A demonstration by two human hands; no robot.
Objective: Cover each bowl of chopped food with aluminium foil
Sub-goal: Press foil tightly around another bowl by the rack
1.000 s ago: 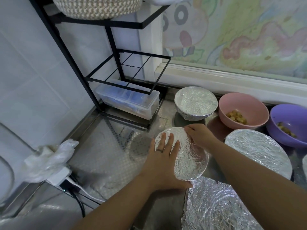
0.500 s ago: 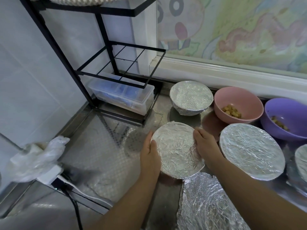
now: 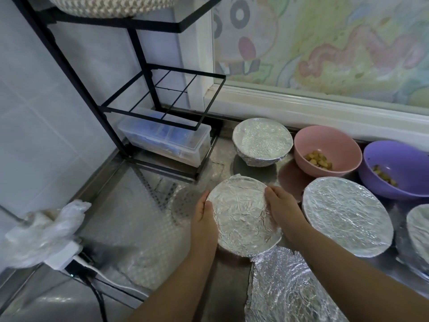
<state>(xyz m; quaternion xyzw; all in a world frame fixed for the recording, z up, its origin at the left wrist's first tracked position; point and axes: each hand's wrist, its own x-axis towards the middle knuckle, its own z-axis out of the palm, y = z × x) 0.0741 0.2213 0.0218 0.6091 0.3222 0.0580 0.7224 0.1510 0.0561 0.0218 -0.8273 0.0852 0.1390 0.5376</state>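
Note:
A foil-covered bowl [image 3: 241, 213] sits in the middle of the steel counter. My left hand [image 3: 203, 219] cups its left rim and my right hand [image 3: 281, 206] cups its right rim, both pressed against the foil edge. Behind it stands another foil-covered bowl [image 3: 262, 140]. A larger foil-covered bowl [image 3: 346, 213] lies to the right, and part of one more [image 3: 419, 225] shows at the right edge. An uncovered pink bowl [image 3: 325, 149] and an uncovered purple bowl [image 3: 399, 166] hold chopped food. A loose foil sheet [image 3: 290, 289] lies in front.
A black wire rack [image 3: 148, 96] stands at the back left over a clear plastic box [image 3: 167, 140]. A crumpled plastic glove [image 3: 44, 231] rests on a white power strip [image 3: 67, 254] at the left. A painted window with a white sill [image 3: 301, 108] runs behind the bowls.
My left hand slid off the top of the foil to the bowl's left rim, and my right hand moved from the far rim to the right side. The camera view shifted slightly.

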